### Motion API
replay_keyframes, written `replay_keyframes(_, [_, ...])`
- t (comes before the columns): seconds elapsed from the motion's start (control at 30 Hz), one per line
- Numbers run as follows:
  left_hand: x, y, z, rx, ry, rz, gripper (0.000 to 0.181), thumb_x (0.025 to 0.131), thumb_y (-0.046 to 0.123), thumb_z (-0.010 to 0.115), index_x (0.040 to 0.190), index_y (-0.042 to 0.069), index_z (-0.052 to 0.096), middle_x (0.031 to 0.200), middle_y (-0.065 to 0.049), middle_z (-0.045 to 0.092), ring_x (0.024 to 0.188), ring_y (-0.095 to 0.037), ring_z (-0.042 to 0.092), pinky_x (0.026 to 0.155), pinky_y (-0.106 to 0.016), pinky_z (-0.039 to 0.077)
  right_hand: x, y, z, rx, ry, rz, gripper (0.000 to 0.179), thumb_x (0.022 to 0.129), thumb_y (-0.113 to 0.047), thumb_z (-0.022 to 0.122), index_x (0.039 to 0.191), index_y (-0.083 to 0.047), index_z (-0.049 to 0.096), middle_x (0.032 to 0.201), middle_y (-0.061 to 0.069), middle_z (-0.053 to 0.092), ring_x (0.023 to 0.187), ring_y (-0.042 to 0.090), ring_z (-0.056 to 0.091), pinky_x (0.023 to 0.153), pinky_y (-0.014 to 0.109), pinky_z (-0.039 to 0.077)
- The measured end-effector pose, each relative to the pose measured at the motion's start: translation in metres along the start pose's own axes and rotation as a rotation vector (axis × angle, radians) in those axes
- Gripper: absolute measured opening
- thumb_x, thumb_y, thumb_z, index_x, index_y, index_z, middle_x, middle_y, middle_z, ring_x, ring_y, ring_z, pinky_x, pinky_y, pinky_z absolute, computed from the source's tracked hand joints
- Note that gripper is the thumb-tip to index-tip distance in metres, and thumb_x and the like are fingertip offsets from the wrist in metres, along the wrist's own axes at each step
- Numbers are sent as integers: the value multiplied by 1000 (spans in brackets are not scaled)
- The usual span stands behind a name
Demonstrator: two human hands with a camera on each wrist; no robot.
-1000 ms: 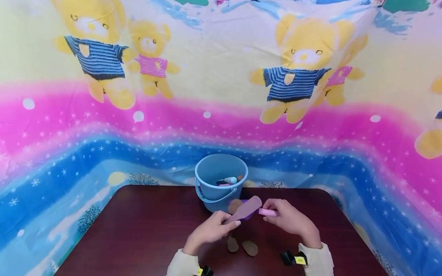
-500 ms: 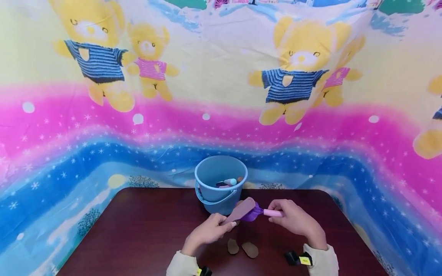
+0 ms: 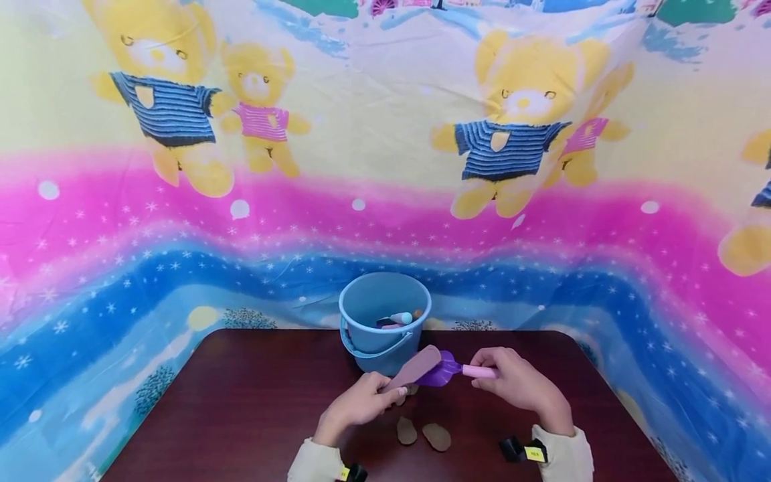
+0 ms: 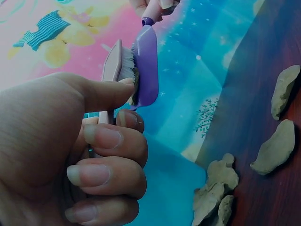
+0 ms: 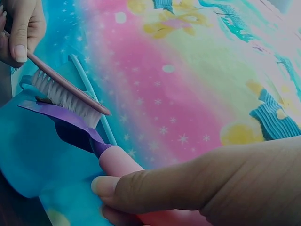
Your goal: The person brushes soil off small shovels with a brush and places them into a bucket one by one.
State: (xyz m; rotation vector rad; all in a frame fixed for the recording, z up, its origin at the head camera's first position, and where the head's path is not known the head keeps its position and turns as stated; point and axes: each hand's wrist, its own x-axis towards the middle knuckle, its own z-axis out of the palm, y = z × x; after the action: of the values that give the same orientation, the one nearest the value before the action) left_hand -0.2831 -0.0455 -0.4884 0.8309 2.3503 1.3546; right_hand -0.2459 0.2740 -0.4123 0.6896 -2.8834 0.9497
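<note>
In the head view my left hand point(image 3: 355, 406) grips a brush point(image 3: 415, 369) with a dusty-pink back. Its white bristles point(image 5: 61, 94) press against the blade of a small purple shovel point(image 3: 444, 368). My right hand point(image 3: 519, 383) pinches the shovel's pink handle point(image 5: 122, 162) between thumb and fingers. A dark scrap point(image 5: 44, 100) lies between bristles and blade; its kind cannot be told. Both tools are in the air, in front of the blue bucket point(image 3: 385, 361). Below them, flat brown clay-like pieces point(image 4: 277, 148) lie on the table, with a clump point(image 4: 214, 190) near the bucket.
The bucket stands at the table's back edge and holds several items, among them one with a light-blue round end point(image 3: 405, 317). A dark reddish-brown table point(image 3: 259, 408) spreads to both sides. A bear-print cloth point(image 3: 361, 134) hangs behind and around it.
My right hand and the shovel have moved right, baring more of the purple blade. The brush has shifted slightly left and down. A brown piece seen beside the blade earlier no longer shows there.
</note>
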Motion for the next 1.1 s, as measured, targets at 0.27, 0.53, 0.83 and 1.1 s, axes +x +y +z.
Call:
replay_keyframes(0.27, [-1, -1, -4, 29, 2, 7, 40, 104, 39, 57, 73, 15, 64, 54, 5, 44, 46, -8, 38, 47, -24, 33, -2, 5, -1, 18, -4, 21, 14, 90, -22, 78, 97, -13, 71, 87, -6, 67, 74, 8, 59, 70, 27, 50])
replay_keyframes(0.53, [-3, -2, -8, 56, 24, -13, 42, 104, 39, 57, 68, 16, 57, 55, 6, 43, 47, -8, 38, 47, -25, 34, -5, 8, -4, 22, 10, 6, 13, 90, -21, 78, 98, -12, 71, 86, -6, 67, 75, 6, 60, 70, 27, 51])
replay_keyframes(0.83, [-11, -16, -22, 113, 62, -41, 48, 104, 38, 57, 65, 11, 51, 52, 6, 40, 45, -9, 37, 48, -25, 36, -12, 11, -6, 75, 11, 8, 18, 91, -21, 77, 102, -9, 70, 86, -6, 69, 77, 6, 63, 72, 27, 52])
replay_keyframes(1.1, [-11, -10, -23, -13, 13, -25, 48, 104, 39, 57, 67, 9, 50, 52, 5, 41, 45, -9, 39, 48, -25, 38, -8, 7, -8, 63, 19, -1, 14, 90, -20, 78, 99, -12, 69, 85, -6, 68, 75, 7, 61, 71, 27, 51])
